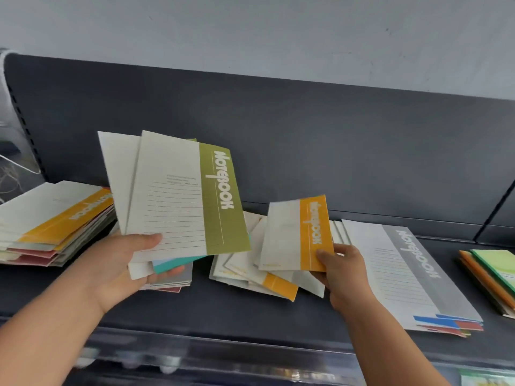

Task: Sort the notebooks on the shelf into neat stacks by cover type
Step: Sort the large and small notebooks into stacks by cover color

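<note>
Your right hand [341, 270] pinched the small orange-band notebook [298, 235] by its lower right corner, long axis pointing away from you, just above the loose orange-band pile [262, 280] lying directly beneath and to its left. Your left hand [122, 263] clamped a fanned bundle topped by the olive-band notebook [184, 196], thumb across the cover. No bins showed; the shelf [223, 310] carried a mixed stack [53, 215] far left and a grey-band stack [409, 274] to the right.

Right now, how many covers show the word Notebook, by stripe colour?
Orange: 2, the orange notebook in the right hand and the left stack top.
Olive green: 1, the olive notebook in the left hand.
Grey: 1, the grey notebook atop the right stack.
Total: 4
</note>
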`<state>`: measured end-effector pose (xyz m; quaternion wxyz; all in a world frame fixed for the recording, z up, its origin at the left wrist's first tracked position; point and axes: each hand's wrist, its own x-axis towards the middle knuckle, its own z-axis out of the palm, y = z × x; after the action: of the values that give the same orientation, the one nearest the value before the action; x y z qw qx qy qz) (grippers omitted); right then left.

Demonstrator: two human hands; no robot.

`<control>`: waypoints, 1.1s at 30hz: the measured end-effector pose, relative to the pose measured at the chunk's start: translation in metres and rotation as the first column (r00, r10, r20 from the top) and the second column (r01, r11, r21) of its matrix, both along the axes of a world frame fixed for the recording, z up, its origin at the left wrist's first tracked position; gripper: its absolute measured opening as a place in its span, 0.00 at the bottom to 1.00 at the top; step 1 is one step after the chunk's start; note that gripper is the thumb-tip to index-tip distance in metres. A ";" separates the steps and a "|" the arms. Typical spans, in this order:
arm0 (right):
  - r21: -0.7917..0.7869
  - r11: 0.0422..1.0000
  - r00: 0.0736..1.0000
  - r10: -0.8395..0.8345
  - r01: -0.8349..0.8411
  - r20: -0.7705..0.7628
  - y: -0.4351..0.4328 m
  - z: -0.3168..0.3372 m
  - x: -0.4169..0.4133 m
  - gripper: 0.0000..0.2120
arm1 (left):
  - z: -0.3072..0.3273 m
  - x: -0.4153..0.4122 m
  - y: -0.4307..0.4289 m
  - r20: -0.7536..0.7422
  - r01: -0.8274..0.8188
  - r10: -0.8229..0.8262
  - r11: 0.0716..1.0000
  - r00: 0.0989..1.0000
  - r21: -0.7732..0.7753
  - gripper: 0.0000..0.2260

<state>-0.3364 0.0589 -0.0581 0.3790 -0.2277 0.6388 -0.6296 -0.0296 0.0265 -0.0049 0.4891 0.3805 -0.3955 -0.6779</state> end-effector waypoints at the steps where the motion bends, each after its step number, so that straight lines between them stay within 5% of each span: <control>1: 0.041 0.999 0.999 0.009 -0.007 -0.050 -0.001 -0.003 0.004 0.11 | 0.001 0.005 0.000 -0.007 -0.010 0.010 1.000 1.000 0.000 0.19; 5: 0.219 0.975 0.936 0.117 -0.044 -0.333 -0.002 0.001 0.023 0.10 | 0.001 0.013 0.001 -0.017 0.039 -0.039 0.999 0.999 0.035 0.23; 7: 0.280 0.959 0.825 0.191 -0.041 -0.533 0.000 0.008 0.033 0.15 | -0.001 0.011 0.002 0.006 0.079 -0.079 0.995 0.997 0.053 0.21; 10: 0.215 0.975 0.725 0.193 -0.063 -0.662 0.005 0.015 0.048 0.19 | -0.003 0.005 0.002 0.056 0.116 -0.121 0.990 0.991 0.080 0.18; 12: 0.175 0.967 0.803 0.253 -0.187 -0.540 0.010 0.023 0.060 0.15 | -0.004 0.000 0.002 0.081 0.150 -0.158 0.985 0.984 0.088 0.19; 14: 0.140 0.932 0.895 0.362 -0.336 -0.261 0.019 0.030 0.072 0.15 | -0.006 -0.006 0.004 0.100 0.193 -0.201 0.977 0.974 0.088 0.18; 16: 0.092 0.896 0.900 0.437 -0.435 0.007 0.029 0.035 0.078 0.14 | -0.006 -0.012 0.007 0.113 0.230 -0.239 0.969 0.964 0.084 0.17; 18: 0.053 0.890 0.888 0.446 -0.453 0.107 0.041 0.034 0.077 0.11 | -0.007 -0.018 0.010 0.118 0.277 -0.284 0.958 0.951 0.074 0.17; 25: -0.038 0.965 0.964 0.262 -0.260 0.046 0.084 0.029 0.070 0.12 | -0.013 -0.043 0.029 0.046 0.362 -0.365 0.930 0.930 0.064 0.15; 29: -0.085 0.986 0.990 0.139 -0.140 -0.015 0.101 0.030 0.064 0.12 | -0.019 -0.052 0.042 -0.113 0.439 -0.428 0.893 0.897 0.100 0.16; 33: -0.095 0.989 0.993 0.114 -0.118 -0.040 0.114 0.031 0.053 0.13 | -0.017 -0.059 0.056 0.067 0.523 -0.524 0.852 0.849 0.041 0.20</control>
<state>-0.2836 0.1731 -0.0271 0.3922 -0.2936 0.5996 -0.6328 -0.0889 0.0823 -0.0221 0.2667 0.2890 -0.4953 -0.7746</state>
